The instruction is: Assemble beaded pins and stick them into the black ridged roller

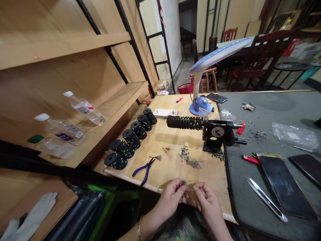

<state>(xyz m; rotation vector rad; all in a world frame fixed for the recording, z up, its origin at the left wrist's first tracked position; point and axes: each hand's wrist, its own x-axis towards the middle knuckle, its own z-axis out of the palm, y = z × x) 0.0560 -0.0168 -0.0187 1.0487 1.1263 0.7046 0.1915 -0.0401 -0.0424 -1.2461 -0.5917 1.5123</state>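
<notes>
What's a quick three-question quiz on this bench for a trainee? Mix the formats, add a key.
1. Multiple choice: how many black speckled rolls stand in the row beside the shelf? A) four B) six C) nine
2. True or false: the tweezers lie on the grey mat.
3. Fill in: the bangle is on the person's ____ wrist.

Key: 1 B; 2 true; 3 left.

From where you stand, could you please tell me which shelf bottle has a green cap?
The lowest bottle in the picture; the other two bottles are white-capped.
</notes>
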